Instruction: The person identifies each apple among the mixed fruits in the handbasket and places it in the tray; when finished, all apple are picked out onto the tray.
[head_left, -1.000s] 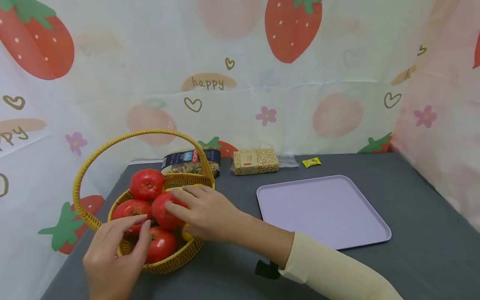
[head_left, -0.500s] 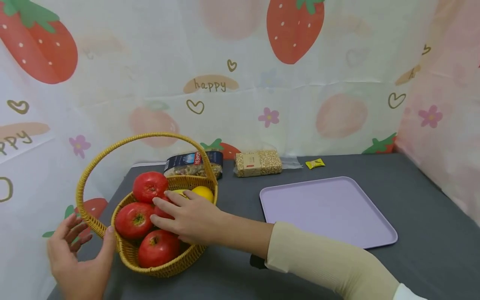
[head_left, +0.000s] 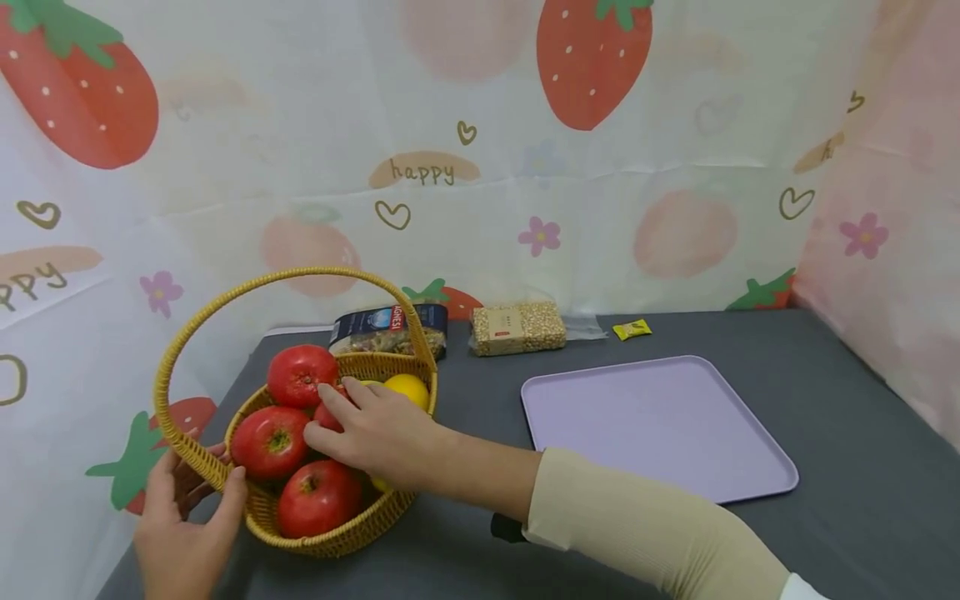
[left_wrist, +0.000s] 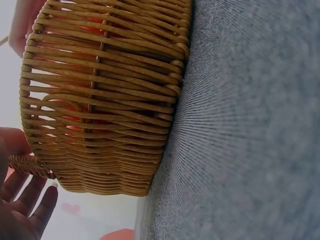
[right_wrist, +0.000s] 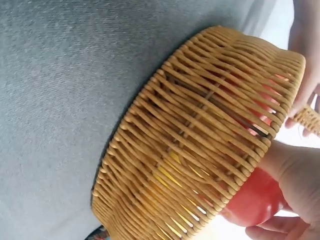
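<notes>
A yellow wicker basket [head_left: 322, 543] with a tall arched handle stands at left on the grey table, filled with fruit. My left hand [head_left: 182, 533] grips the handle's left base, thumb in front and fingers behind it. In the left wrist view the fingers [left_wrist: 31, 202] show beyond the handle base [left_wrist: 27, 164]. Over the basket, my right hand [head_left: 386, 437] holds a red apple [right_wrist: 255, 197], mostly hidden from the head view. Around it lie more red apples [head_left: 302, 377], and a yellow fruit [head_left: 408, 390] shows behind the hand.
Right of the basket lies a flat lilac tray [head_left: 652, 417]. Along the back are a dark AGNESI bag [head_left: 390, 329], a clear pack of pale grains [head_left: 519, 327] and a small yellow packet [head_left: 632, 329]. A strawberry-print cloth [head_left: 480, 208] hangs behind the table.
My left hand has moved from over the front apples, out to the left, then onto the handle base. The right hand has stayed over the basket, its fingers shifting slightly on the apple.
</notes>
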